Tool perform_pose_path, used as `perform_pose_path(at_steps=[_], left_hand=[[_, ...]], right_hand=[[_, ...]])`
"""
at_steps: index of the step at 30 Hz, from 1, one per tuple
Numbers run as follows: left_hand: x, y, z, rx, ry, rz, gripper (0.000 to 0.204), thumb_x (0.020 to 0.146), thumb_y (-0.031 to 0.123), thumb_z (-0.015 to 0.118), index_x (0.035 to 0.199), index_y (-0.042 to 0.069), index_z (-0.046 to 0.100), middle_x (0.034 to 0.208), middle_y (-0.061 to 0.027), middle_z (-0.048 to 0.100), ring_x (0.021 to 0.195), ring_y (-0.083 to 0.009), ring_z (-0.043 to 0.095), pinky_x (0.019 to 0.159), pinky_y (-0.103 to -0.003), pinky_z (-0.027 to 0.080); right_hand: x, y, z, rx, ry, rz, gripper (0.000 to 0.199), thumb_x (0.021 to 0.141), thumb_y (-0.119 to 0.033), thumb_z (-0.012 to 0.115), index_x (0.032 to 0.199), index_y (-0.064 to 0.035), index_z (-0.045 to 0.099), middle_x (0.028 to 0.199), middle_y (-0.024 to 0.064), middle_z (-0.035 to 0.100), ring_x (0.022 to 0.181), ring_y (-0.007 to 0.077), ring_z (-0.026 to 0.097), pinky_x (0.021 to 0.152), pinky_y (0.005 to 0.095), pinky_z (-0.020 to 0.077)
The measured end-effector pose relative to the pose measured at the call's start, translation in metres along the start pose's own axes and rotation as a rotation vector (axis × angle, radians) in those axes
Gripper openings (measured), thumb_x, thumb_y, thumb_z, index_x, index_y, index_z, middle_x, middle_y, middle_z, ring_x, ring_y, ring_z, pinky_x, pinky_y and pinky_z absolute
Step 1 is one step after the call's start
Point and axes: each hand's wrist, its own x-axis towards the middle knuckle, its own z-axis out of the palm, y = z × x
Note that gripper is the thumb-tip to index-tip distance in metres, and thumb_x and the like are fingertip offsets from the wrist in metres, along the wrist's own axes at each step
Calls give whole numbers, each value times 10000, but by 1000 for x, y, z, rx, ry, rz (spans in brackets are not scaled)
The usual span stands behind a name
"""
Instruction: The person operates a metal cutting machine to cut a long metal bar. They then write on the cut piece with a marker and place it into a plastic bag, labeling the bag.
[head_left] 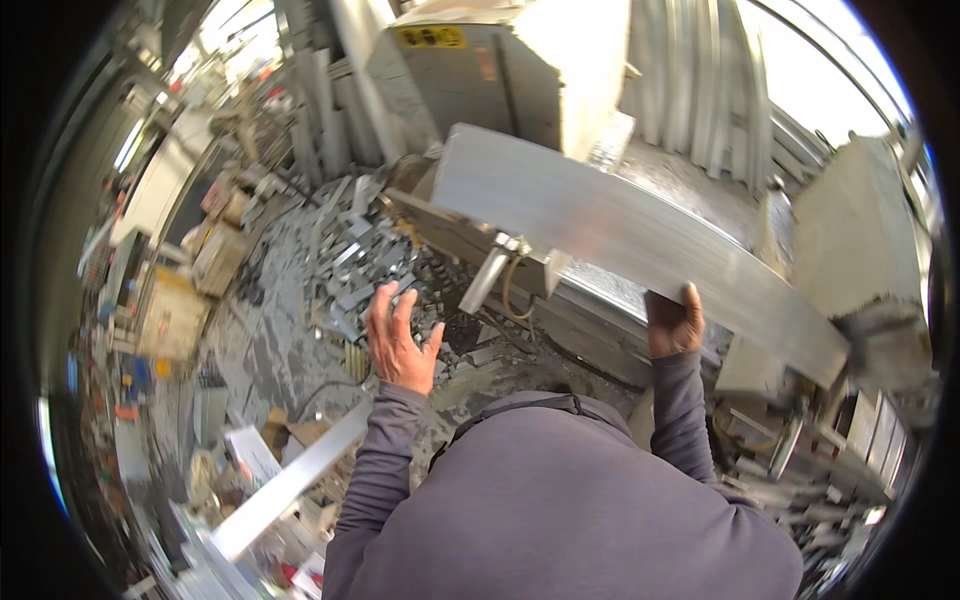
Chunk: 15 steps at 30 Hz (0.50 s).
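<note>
A long, wide aluminium profile (610, 220) slants across the machine bed in front of me, from upper left down to the right. My right hand (678, 328) grips its near edge, thumb on top and the other fingers hidden underneath. To the left, my left hand (402, 345) hangs in the air with fingers spread and nothing in it, apart from the profile. Between my hands, a small metal cylinder (488, 275) with a thin hose sticks out from the machine's side, just below the profile.
Metal offcuts (350, 255) lie heaped on the floor at left. A large pale machine housing (500, 70) stands beyond the profile, with upright metal lengths (690, 85) behind. A bright metal bar (290, 485) slants at lower left. Cardboard boxes (218, 255) sit farther left.
</note>
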Motion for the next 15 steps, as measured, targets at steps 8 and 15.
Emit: perform_pose_path(at_steps=[8,15], left_hand=[[63,6,29,172,131,678,960,657,232,1046,1451,263,507,1604,-81,497,1544,-386,427,1291,-716,284],[129,-9,-6,203,522,846,652,951,343,909,1445,174,519,1425,-85,588,1369,-351,535,1164,-647,416]], right_hand=[[-69,-24,47,55,-97,-72,288,999,-278,818,1226,-115,753,1181,63,792,1118,227,729,1014,436,579],[-105,-9,109,13,44,-42,357,987,-317,856,1218,-77,728,1129,94,757,1009,227,735,894,396,637]])
